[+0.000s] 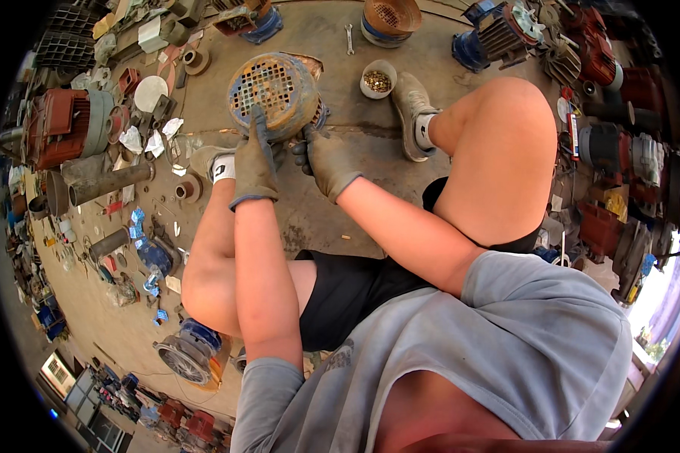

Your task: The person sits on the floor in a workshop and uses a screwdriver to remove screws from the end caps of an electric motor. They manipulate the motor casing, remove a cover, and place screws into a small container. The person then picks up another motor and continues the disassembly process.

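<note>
In front of me is a round, rusty motor fan cover with worn blue paint and a square-holed grille. Part of a blue finned body shows behind its right side. My left hand, in a dark work glove, grips the cover's near edge, thumb lying up over the grille and fingers beneath. My right hand, gloved too, is beside the cover's lower right edge with its fingers curled. Whatever those fingers hold, if anything, is hidden.
A white bucket of small brass-coloured hardware stands near my right shoe. Beyond lie a wrench and a rusty round cover. Motors and a red motor housing flank me, with scattered parts at left.
</note>
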`<state>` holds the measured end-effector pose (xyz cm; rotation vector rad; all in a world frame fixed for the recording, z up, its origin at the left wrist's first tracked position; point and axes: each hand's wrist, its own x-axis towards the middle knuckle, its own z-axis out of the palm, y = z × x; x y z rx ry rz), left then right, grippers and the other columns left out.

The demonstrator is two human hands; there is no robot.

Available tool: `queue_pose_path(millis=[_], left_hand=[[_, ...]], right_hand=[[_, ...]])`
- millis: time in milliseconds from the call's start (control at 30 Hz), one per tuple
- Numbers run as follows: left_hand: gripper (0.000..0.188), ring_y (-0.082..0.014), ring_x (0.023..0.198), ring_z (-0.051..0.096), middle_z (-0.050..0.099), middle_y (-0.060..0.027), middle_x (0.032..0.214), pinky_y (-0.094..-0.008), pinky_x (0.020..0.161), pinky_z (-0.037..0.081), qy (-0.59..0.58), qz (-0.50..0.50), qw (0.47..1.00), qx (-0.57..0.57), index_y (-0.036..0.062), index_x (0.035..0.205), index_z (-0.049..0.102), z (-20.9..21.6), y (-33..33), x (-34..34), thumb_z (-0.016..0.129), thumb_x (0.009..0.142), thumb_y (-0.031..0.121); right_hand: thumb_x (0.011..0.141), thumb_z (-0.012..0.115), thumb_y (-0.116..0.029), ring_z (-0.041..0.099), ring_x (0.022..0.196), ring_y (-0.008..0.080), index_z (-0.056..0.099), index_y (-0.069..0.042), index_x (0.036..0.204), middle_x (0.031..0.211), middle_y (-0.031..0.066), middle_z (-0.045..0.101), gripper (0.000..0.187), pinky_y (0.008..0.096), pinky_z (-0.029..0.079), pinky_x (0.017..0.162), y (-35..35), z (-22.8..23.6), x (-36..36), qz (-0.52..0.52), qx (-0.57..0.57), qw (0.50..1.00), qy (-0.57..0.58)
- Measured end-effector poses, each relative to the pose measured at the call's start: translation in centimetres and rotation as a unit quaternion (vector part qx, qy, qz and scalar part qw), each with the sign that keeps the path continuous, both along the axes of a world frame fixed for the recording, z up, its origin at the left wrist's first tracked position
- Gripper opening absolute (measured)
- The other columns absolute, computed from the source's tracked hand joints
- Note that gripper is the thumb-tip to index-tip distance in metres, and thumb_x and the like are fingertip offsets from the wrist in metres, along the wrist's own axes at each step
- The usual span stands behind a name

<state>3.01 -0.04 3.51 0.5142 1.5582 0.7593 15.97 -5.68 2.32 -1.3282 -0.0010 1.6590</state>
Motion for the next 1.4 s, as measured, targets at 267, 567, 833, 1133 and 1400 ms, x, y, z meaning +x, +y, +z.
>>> queue_pose_path(millis=[267, 567, 833, 1133, 1400], left_hand=[[0.053, -0.017, 0.088, 0.056, 0.065, -0.0102, 0.117, -0.034, 0.069, 0.05, 0.175, -0.074, 0.974, 0.125, 0.0011, 0.139, 0.057, 0.9, 0.1, -4.3, 0.062, 0.107, 0.043], [0.051, -0.0317, 0.141, 0.051, 0.051, -0.016, 0.152, -0.0457, 0.116, 0.045, 0.131, -0.008, 0.922, 0.363, -0.0027, 0.151, 0.049, 14.6, -7.1, -0.4, 0.057, 0.11, 0.027], [0.044, -0.0276, 0.137, 0.056, 0.055, -0.0168, 0.15, -0.0492, 0.116, 0.045, -0.032, 0.032, 0.897, 0.441, -0.0045, 0.148, 0.053, 19.6, -5.0, 2.1, 0.053, 0.111, 0.021], [0.059, -0.0435, 0.151, 0.033, 0.034, -0.0279, 0.162, -0.0543, 0.126, 0.028, -0.052, -0.07, 0.885, 0.458, -0.005, 0.159, 0.034, 19.2, -4.0, 1.8, 0.039, 0.112, 0.03], [0.066, -0.0383, 0.146, 0.044, 0.044, -0.024, 0.158, -0.0519, 0.124, 0.03, 0.052, -0.045, 0.922, 0.38, -0.0082, 0.158, 0.035, 16.1, -4.6, 1.2, 0.038, 0.111, 0.038]], right_hand=[[0.11, 0.047, -0.036, 0.058, 0.058, 0.0129, 0.065, -0.007, 0.099, 0.074, 0.0028, 0.068, 0.036, 0.0299, 0.041, 0.051, 0.6, -0.9, 0.4, 0.031, -0.03, 0.998, 0.051], [0.111, 0.045, -0.033, 0.05, 0.051, 0.0102, 0.063, -0.011, 0.092, 0.072, -0.0001, 0.065, 0.033, 0.0249, 0.037, 0.048, 0.3, -1.0, 2.1, 0.136, 0.011, 0.988, 0.068], [0.11, 0.047, -0.037, 0.049, 0.05, 0.0109, 0.062, -0.014, 0.091, 0.069, -0.0012, 0.059, 0.034, 0.0245, 0.038, 0.047, -2.2, -2.5, 4.6, 0.049, -0.038, 0.981, 0.181], [0.085, 0.078, -0.039, 0.065, 0.121, 0.0434, 0.059, 0.001, 0.136, 0.13, 0.0267, 0.067, 0.067, 0.0483, 0.051, 0.103, -11.5, -21.5, 24.2, 0.087, -0.353, 0.739, -0.567], [0.09, 0.072, -0.033, 0.062, 0.113, 0.0359, 0.059, 0.001, 0.134, 0.129, 0.0244, 0.062, 0.058, 0.0449, 0.048, 0.095, -13.0, -27.0, 30.6, 0.028, -0.479, 0.725, -0.495]])
